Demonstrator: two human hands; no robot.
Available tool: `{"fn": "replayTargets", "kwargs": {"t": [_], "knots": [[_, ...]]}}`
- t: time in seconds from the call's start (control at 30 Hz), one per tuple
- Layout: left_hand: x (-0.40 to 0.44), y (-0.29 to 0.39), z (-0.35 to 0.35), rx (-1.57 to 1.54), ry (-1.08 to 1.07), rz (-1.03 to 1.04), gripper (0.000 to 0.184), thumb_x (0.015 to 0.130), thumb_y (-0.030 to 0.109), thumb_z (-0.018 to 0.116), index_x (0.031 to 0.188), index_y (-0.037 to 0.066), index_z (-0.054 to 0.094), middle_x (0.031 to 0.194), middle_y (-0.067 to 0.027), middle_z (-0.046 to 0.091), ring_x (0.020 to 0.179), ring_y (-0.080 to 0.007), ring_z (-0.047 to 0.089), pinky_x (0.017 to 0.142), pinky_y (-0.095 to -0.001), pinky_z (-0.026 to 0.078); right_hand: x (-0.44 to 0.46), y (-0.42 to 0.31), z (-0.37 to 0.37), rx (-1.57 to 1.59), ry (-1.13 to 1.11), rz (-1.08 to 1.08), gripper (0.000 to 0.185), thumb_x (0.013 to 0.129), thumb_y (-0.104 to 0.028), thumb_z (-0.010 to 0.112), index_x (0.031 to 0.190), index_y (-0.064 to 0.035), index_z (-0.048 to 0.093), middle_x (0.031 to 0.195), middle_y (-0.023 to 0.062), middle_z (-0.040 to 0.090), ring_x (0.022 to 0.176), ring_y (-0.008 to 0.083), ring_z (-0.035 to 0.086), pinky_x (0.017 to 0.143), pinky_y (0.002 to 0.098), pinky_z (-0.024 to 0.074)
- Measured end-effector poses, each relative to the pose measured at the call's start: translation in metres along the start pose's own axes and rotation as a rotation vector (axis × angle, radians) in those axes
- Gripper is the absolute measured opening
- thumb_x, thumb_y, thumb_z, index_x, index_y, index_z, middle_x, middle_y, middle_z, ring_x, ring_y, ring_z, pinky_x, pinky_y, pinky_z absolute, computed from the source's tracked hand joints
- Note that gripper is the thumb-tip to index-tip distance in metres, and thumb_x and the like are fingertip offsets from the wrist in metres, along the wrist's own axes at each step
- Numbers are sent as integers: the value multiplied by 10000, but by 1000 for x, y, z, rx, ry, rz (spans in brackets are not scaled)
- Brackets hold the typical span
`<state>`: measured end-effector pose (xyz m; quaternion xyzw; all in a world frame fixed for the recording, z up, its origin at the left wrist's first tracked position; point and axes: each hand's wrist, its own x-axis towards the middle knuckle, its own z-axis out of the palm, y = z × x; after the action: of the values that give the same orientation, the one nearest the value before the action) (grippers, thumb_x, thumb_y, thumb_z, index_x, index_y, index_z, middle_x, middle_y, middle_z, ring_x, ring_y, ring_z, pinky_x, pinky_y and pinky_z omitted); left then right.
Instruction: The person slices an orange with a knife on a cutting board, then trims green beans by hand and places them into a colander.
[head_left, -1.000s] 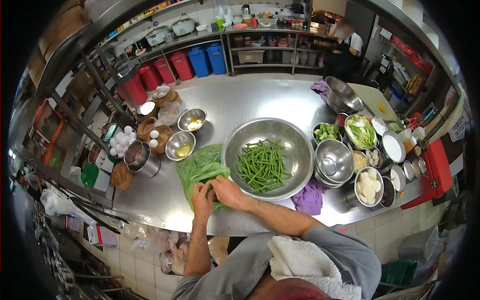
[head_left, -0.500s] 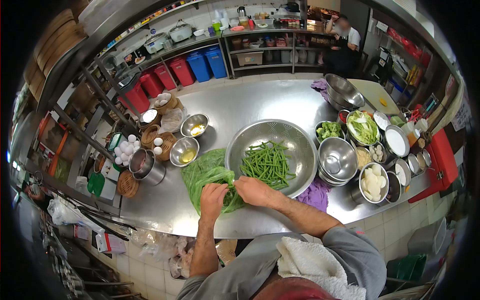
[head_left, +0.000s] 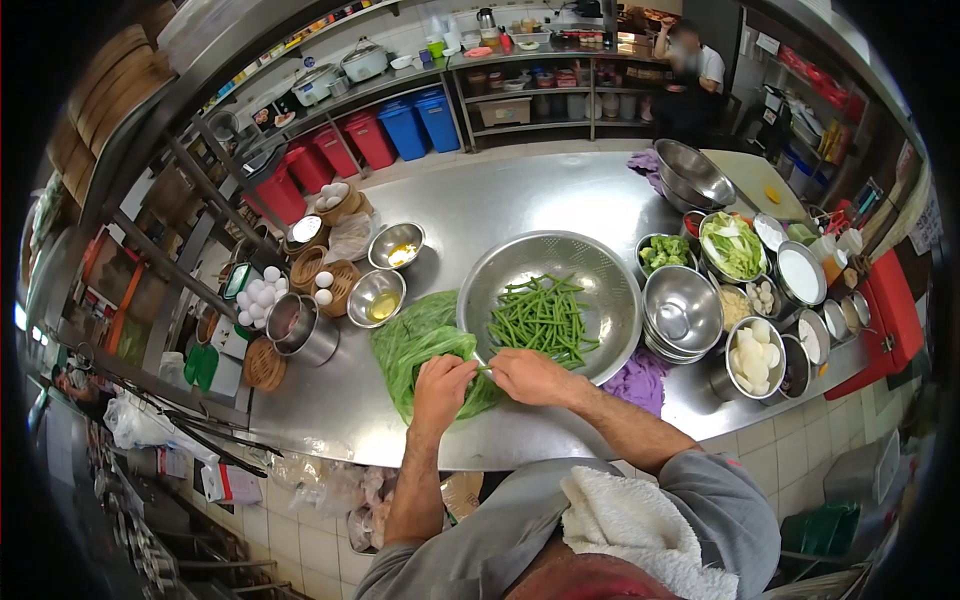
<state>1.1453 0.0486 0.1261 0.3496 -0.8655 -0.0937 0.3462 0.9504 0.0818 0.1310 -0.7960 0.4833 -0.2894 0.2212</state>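
My left hand (head_left: 442, 390) is closed in a pinch over the right part of a green plastic bag (head_left: 408, 335). Close beside it, my right hand (head_left: 530, 377) pinches too, at the near rim of a large perforated steel colander (head_left: 616, 300). A short piece of green bean (head_left: 484, 370) spans the gap between my fingertips, an end in each hand. Inside the colander lies a pile of green beans (head_left: 540, 318). What is within the bag is mostly hidden by its folds and my left hand.
Left of the bag stand two steel bowls with egg (head_left: 378, 298), a steel pot (head_left: 305, 325) and eggs in bamboo baskets (head_left: 340, 285). To the right are stacked steel bowls (head_left: 682, 312), a purple cloth (head_left: 636, 382) and cut vegetables (head_left: 755, 358). A person (head_left: 695, 80) sits at the back.
My hands have moved slightly apart and right, from the bag toward the colander rim. A bean piece now shows between them. The whole view has shifted a little.
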Motion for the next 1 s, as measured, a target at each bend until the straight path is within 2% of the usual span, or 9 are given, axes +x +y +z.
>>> {"fn": "replayTargets", "kwargs": {"t": [0.17,0.27,0.53,0.57,0.6,0.67,0.7,0.8,1.0], "knots": [[12,7,3,-18,-25,41,210,734,63,683,944,74,677,814,-69,582,804,-254,547,745,-360,420,1,4,-7,-21,71,85,192,811,-179,502,776,-3,570,796,183,604,803,364,589,727,457,472],[21,15,10,-67,16,196,205,722,74,689,926,88,677,818,-49,582,803,-230,543,723,-357,413,-3,6,-5,23,215,32,185,791,-178,514,738,-10,574,774,184,599,770,371,589,706,460,472],[29,42,16,-43,34,107,195,714,18,672,907,41,680,822,-73,552,812,-260,511,724,-360,411,-17,8,-3,73,485,-3,145,743,-131,538,664,-10,550,649,150,563,623,342,563,558,416,460],[31,44,16,-50,52,118,187,718,19,678,904,35,679,793,-74,545,786,-253,515,702,-355,415,-15,13,2,100,552,-20,143,762,-112,534,667,-6,546,586,103,548,529,258,543,500,352,438],[32,45,16,-42,51,98,187,718,19,678,904,35,679,793,-74,545,786,-253,515,702,-355,415,-14,11,3,114,535,-23,143,762,-112,534,667,-6,546,586,103,548,529,258,543,500,352,438],[32,47,20,-212,105,13,151,737,65,686,888,57,681,763,-57,541,743,-236,508,699,-358,392,-15,5,-1,853,424,359,174,804,-124,529,671,-15,556,554,31,522,485,126,497,463,271,402],[34,48,21,-227,129,-14,146,748,20,681,893,7,677,763,-79,556,696,-203,542,623,-296,432,-15,-1,-4,1007,428,377,198,839,-142,515,688,-26,569,582,-7,513,505,47,464,460,215,376],[36,55,19,-442,152,-134,142,760,16,675,901,-1,677,779,-71,571,701,-170,553,621,-272,435,-11,-3,-2,1085,481,337,193,845,-132,500,701,-24,570,596,1,529,496,58,468,459,216,378],[33,59,24,-511,173,-220,138,774,19,670,910,-4,678,774,-54,575,710,-146,545,634,-256,433,-11,-10,-2,1053,508,337,176,856,-106,491,733,-17,581,612,-3,538,507,53,468,457,211,368]]}}
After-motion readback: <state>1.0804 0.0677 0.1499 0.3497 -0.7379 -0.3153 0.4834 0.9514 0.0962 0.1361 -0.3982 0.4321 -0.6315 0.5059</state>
